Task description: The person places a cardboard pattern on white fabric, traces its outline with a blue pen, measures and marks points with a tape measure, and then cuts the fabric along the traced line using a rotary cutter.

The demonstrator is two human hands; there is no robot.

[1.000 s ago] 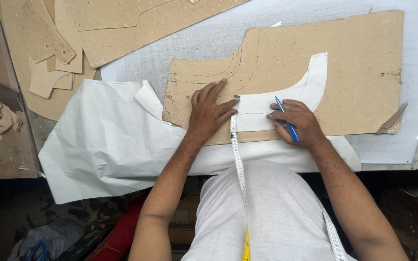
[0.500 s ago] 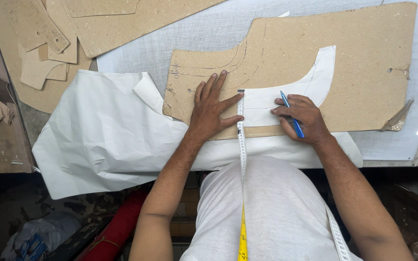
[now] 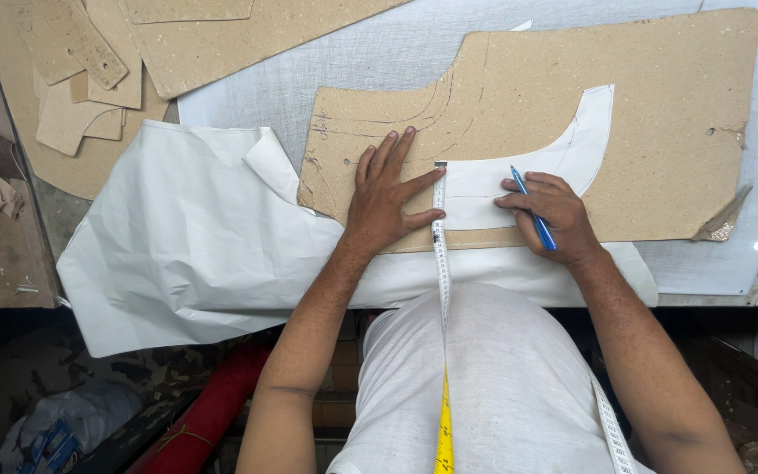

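My left hand (image 3: 389, 200) lies flat with fingers spread on a brown cardboard pattern (image 3: 660, 105), pressing it down on a sheet of white paper (image 3: 195, 254). Its thumb rests by the end of a white measuring tape (image 3: 439, 254) that hangs from my neck and lies across the pattern's lower edge. My right hand (image 3: 547, 209) grips a blue pen (image 3: 532, 219), tip down on the white paper (image 3: 528, 175) that shows inside the pattern's curved cut-out.
Several more brown cardboard pattern pieces (image 3: 98, 79) lie at the back left of the grey table (image 3: 379, 53). A red roll (image 3: 212, 412) and a plastic bag (image 3: 54, 430) sit on the floor below. The table's front edge runs under my arms.
The view has shifted slightly. My right hand with the pen has crept a little left along the paper; my left hand stays pressed on the pattern.
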